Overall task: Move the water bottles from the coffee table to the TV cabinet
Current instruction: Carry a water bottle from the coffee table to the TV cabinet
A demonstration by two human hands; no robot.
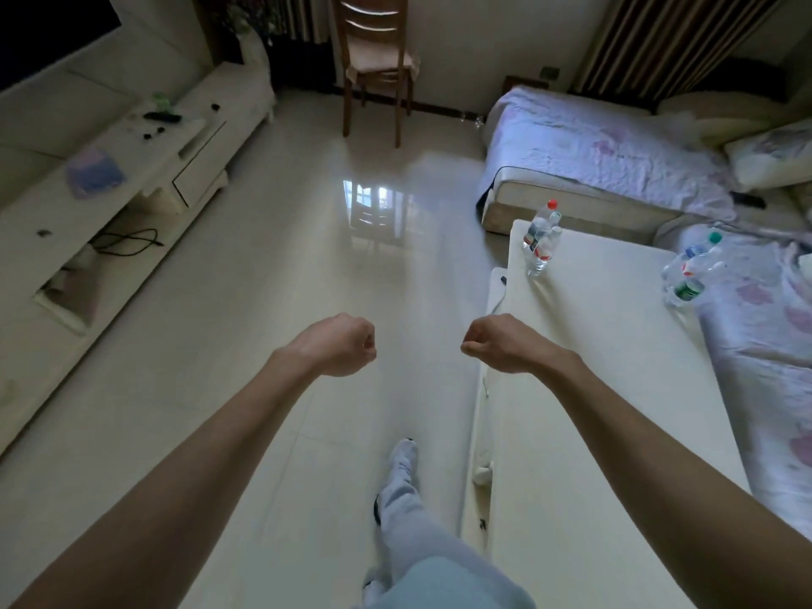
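a leg (408, 520) in pale trousers stands on the glossy floor (263, 367), its shoe (404, 454) just left of the surface (593, 389), a long white top on the right. both bare forearms reach forward. the left hand (340, 345) hangs over the floor, fingers curled into a fist with nothing in it. the right hand (496, 342) is curled the same way, also empty, above the surface's left edge. the two fists face each other, a gap between them.

further along, the red-cap bottles (540, 239) stand upright in a tight cluster at the surface's far left corner. the green-cap bottles (690, 270) are bunched at its far right edge, against a flowered cover (769, 345); how many are in either cluster i cannot tell. both clusters are well apart from the hands.

across the floor on the left runs the white cabinet (145, 200), with a purple-blue thing (94, 171) and a dark remote (162, 117) on top and a black cable (127, 243) in its open shelf. beyond the surface is a sofa (593, 160) under a pale sheet, and a wooden chair (378, 59) stands by the far wall.
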